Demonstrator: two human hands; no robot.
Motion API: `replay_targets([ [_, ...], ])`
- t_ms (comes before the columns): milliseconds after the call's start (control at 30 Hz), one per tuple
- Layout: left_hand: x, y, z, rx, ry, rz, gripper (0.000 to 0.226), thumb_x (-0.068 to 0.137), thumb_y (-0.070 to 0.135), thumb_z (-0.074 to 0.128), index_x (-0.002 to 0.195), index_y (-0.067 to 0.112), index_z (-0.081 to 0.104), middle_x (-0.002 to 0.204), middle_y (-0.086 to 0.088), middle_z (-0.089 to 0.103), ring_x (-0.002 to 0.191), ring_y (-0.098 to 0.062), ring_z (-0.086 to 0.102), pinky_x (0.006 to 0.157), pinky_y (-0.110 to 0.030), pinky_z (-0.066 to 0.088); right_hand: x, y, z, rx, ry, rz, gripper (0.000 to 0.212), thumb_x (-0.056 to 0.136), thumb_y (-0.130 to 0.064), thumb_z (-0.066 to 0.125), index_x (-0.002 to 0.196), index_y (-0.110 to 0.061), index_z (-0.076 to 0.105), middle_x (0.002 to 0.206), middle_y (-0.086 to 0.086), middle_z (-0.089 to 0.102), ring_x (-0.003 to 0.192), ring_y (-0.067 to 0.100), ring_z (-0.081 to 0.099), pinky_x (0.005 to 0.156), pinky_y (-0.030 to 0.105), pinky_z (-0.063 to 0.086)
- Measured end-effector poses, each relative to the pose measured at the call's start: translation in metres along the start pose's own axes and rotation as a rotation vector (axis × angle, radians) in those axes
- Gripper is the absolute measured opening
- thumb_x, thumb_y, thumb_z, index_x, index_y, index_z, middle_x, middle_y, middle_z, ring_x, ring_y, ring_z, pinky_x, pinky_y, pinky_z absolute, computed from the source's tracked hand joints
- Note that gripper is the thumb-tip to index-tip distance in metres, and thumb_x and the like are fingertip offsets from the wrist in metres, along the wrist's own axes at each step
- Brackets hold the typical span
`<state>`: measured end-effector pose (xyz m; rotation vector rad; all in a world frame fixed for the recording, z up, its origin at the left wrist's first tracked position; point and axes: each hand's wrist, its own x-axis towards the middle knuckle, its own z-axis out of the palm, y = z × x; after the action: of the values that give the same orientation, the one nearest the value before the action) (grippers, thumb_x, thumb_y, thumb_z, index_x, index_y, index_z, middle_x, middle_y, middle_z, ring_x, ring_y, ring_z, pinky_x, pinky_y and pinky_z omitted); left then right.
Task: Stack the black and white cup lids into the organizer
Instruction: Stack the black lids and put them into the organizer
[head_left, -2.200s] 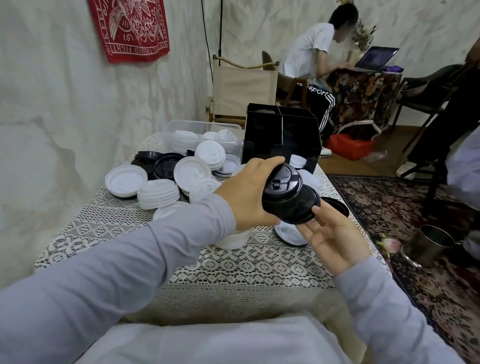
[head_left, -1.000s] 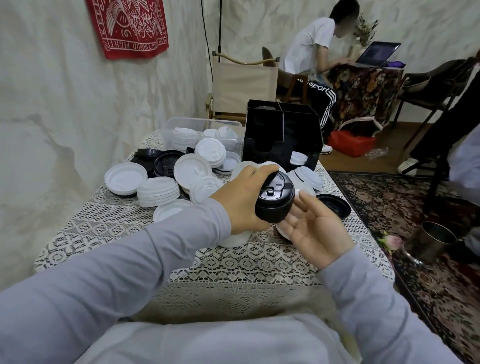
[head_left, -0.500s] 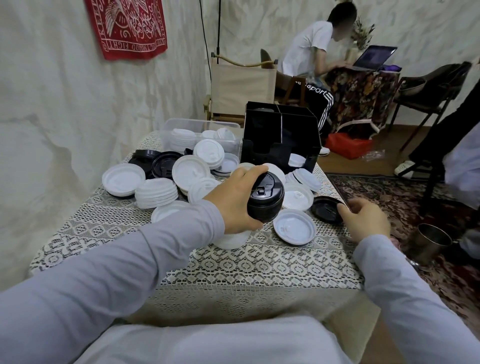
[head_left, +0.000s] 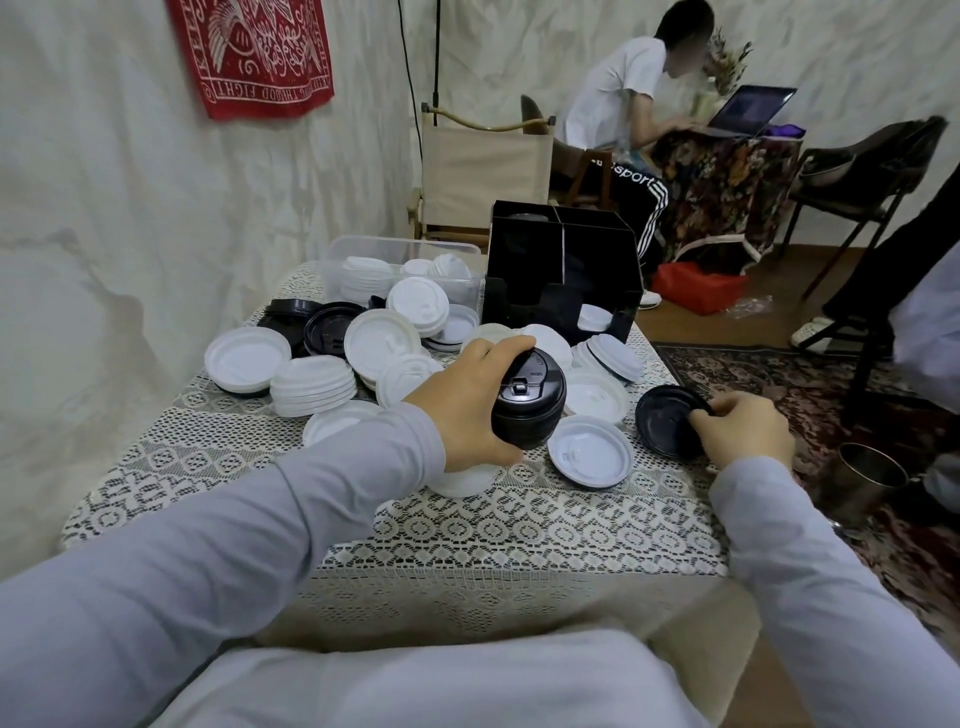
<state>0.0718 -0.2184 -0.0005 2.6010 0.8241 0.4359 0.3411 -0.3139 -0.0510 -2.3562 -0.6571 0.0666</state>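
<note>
- A table (head_left: 519, 530) under a cream lace cloth stands against a pale draped wall, where a red banner (head_left: 260, 52) hangs.
- Behind the table is a canvas folding chair (head_left: 483, 166). Farther right, a seated person (head_left: 618, 88) faces a laptop (head_left: 753, 109).
- A patterned rug (head_left: 779, 374) covers the floor on the right, with a metal cup (head_left: 867, 478) on it near the table's corner.
- The black organizer (head_left: 561, 270) stands upright at the table's far edge, split by a divider. A clear bin (head_left: 363, 249) just left of it holds white lids.
- More white lids lie loose and in a short white stack (head_left: 311, 387) on the cloth's far half. One loose white lid (head_left: 589, 451) lies flat between the two hands.
- The left hand (head_left: 467, 415) wraps around a stack of black lids (head_left: 530, 400). The lids are glossy, domed and nested, and the top one's sip flap shows. The stack is tilted above the cloth, in front of the organizer and outside it.
- The right hand (head_left: 743, 428) pinches the near rim of a single black lid (head_left: 662, 426) by the table's right edge. The lid is tilted, with its hollow side showing.
- The organizer's inside is dark. A white lid shows in its lower right opening, and the contents of the left compartment cannot be made out.
- Black lids at the far left are partly covered by white ones, and something white under the left hand is mostly hidden.
</note>
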Motion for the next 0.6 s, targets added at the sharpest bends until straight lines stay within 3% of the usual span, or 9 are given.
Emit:
replay_targets([
  [67,0.0,0.0,0.0,-0.003,0.003,0.002,0.104,0.064,0.027,0.082,0.145,0.029,0.017,0.132,-0.002,0.034,0.118,-0.021,0.043,0.099,-0.037,0.041,-0.005,0.002,-0.003,0.065,0.09,-0.094,0.011,0.083,-0.019,0.062,0.094,-0.017,0.067,0.099,0.008,0.067,0.091,0.028,0.058,0.076,0.028,0.037],
  [200,0.001,0.0,0.0,-0.014,0.018,0.011,0.104,0.064,0.026,0.083,0.144,0.029,0.018,0.132,-0.002,0.035,0.118,-0.021,0.043,0.099,-0.035,0.041,-0.021,0.013,-0.003,0.073,0.218,-0.51,0.009,0.082,-0.006,0.066,0.091,-0.006,0.066,0.092,0.006,0.062,0.08,0.02,0.054,0.073,0.026,0.037],
  [333,0.0,-0.001,0.0,-0.015,0.029,0.022,0.104,0.063,0.027,0.083,0.144,0.029,0.019,0.132,-0.002,0.035,0.118,-0.02,0.042,0.1,-0.036,0.041,-0.034,0.038,-0.002,0.084,0.195,-0.907,0.024,0.072,0.004,0.074,0.093,0.002,0.065,0.092,0.011,0.065,0.083,0.024,0.061,0.074,0.025,0.046],
  [600,0.002,0.011,0.002,-0.034,0.014,0.037,0.105,0.064,0.028,0.083,0.145,0.03,0.017,0.133,-0.002,0.035,0.119,-0.023,0.045,0.101,-0.035,0.04,-0.051,0.073,-0.004,0.098,0.009,-0.984,0.038,0.062,0.004,0.083,0.094,-0.005,0.067,0.104,-0.001,0.063,0.098,0.007,0.057,0.096,0.009,0.039],
])
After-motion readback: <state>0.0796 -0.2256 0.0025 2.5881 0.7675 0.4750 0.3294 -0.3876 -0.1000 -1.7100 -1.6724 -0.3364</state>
